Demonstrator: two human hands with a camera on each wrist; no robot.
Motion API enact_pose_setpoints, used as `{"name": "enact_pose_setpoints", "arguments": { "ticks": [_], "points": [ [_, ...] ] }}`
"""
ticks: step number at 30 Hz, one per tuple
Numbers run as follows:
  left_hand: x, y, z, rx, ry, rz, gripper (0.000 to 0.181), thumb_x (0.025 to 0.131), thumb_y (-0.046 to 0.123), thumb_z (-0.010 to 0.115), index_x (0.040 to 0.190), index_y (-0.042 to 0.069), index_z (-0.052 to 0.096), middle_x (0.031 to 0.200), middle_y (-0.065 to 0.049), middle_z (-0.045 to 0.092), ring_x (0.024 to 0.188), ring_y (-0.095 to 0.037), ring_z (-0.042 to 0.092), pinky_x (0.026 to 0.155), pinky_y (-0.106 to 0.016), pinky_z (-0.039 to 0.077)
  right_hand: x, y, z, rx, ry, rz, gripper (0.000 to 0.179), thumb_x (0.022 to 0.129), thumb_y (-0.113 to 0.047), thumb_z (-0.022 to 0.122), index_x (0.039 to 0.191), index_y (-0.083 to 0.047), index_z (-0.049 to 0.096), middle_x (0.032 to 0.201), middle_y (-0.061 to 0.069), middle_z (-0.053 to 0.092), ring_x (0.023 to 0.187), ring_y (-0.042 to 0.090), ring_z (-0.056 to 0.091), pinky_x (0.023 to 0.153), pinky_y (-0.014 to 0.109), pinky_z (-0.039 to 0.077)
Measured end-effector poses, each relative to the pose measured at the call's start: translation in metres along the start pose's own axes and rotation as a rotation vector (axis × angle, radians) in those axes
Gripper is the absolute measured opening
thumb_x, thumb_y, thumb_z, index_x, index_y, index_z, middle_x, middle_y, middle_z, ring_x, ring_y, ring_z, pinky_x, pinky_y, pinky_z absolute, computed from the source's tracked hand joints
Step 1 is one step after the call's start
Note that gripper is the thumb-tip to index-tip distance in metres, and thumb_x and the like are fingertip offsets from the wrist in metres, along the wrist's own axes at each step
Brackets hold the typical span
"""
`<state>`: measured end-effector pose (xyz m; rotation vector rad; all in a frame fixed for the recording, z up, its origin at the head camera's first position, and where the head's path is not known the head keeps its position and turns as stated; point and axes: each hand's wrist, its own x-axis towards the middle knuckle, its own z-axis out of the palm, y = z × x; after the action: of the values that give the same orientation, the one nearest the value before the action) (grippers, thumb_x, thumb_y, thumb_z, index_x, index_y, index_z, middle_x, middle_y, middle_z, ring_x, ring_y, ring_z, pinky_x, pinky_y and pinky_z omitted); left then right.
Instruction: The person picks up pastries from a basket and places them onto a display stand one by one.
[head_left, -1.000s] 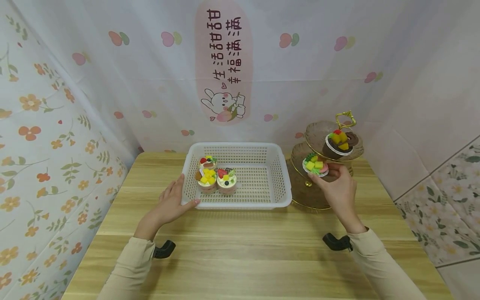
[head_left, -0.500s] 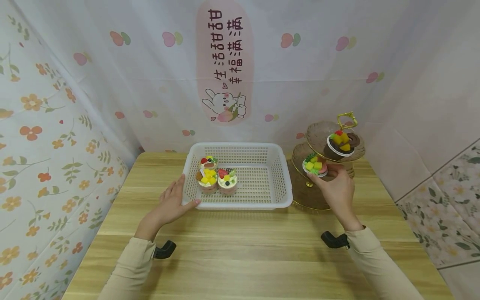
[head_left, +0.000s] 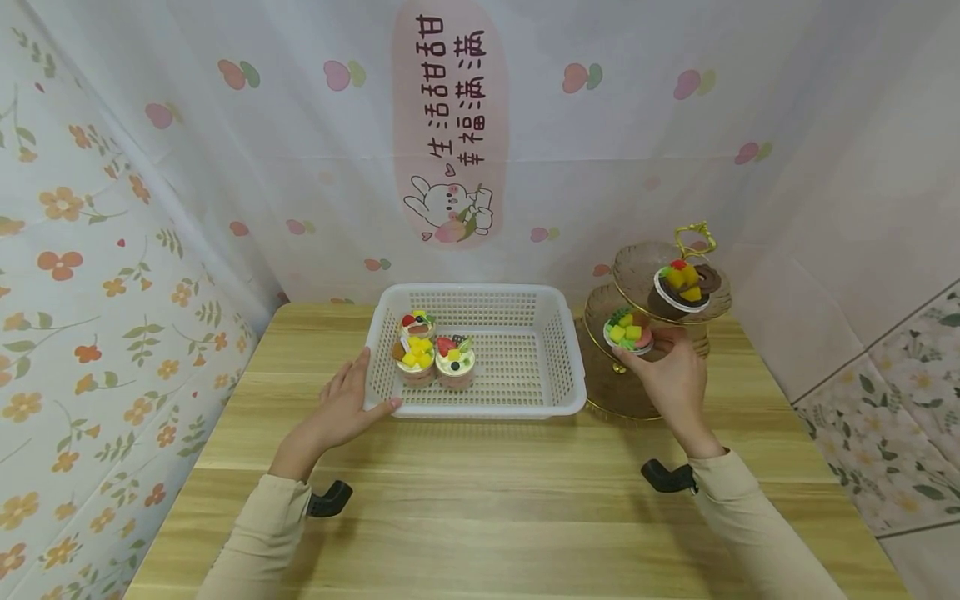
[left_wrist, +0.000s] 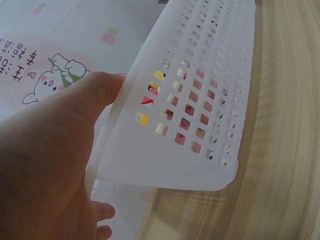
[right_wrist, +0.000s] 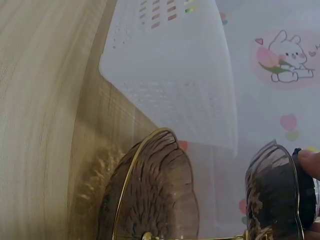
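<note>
My right hand (head_left: pixel 671 379) pinches a toy dessert cup (head_left: pixel 626 328) topped with yellow cubes, green bits and a pink piece. This cup is at the middle tier of a brown see-through tiered stand (head_left: pixel 622 392) with gold rims. In the right wrist view, fingertips (right_wrist: pixel 311 162) grip the dark side of the cup just past a tray edge. My left hand (head_left: pixel 345 404) rests on the near left corner of a white plastic basket (head_left: pixel 555 358), its thumb along the front rim and the fingers by the left side. Three fruit-topped dessert cups (head_left: pixel 455 367) stand inside, toward the left.
A chocolate dessert cup (head_left: pixel 677 292) sits on the stand's top tier, below a gold handle (head_left: pixel 696 240). The basket stands right beside the stand on a wooden table (head_left: pixel 480 500). A printed curtain (head_left: pixel 315 208) hangs behind the table's back edge.
Little differs. My right hand and the dessert cup in it have shifted very slightly left; the left hand stays at the basket corner.
</note>
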<state>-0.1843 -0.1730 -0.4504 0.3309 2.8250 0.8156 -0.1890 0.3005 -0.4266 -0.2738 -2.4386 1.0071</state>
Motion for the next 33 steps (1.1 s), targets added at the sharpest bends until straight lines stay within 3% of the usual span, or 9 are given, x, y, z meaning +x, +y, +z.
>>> {"name": "enact_pose_setpoints", "arguments": {
  "ticks": [7,13,33],
  "points": [
    [0.0003,-0.0013,0.0004,0.009,0.000,-0.005,0.103,0.093,0.058,0.055,0.158,0.001,-0.002,0.162,-0.031,0.015,0.149,-0.054,0.008,0.112,-0.077,0.010,0.0015,0.0014,-0.0001,-0.017,-0.020,-0.026,0.056,0.074,-0.039,0.086,0.112,-0.006,0.061,0.102,0.017,0.075,0.097,0.032,0.071,0.076,0.035,0.042],
    [-0.0004,-0.0006,-0.0001,0.004,-0.001,-0.008,0.104,0.093,0.058,0.056,0.158,0.001,-0.002,0.162,-0.031,0.015,0.149,-0.054,0.008,0.112,-0.077,0.009,0.0033,0.0055,0.0014,-0.064,0.002,-0.068,0.053,0.074,-0.037,0.087,0.109,-0.005,0.063,0.100,0.018,0.073,0.096,0.034,0.066,0.075,0.037,0.041],
    [0.0008,-0.0016,0.0002,0.008,0.000,-0.003,0.103,0.094,0.059,0.054,0.158,0.002,-0.002,0.162,-0.030,0.015,0.149,-0.053,0.008,0.112,-0.077,0.010,0.0020,0.0025,-0.0029,0.005,-0.013,-0.079,0.050,0.076,-0.032,0.086,0.111,-0.003,0.065,0.106,0.021,0.073,0.110,0.038,0.064,0.094,0.053,0.042]
  ]
}}
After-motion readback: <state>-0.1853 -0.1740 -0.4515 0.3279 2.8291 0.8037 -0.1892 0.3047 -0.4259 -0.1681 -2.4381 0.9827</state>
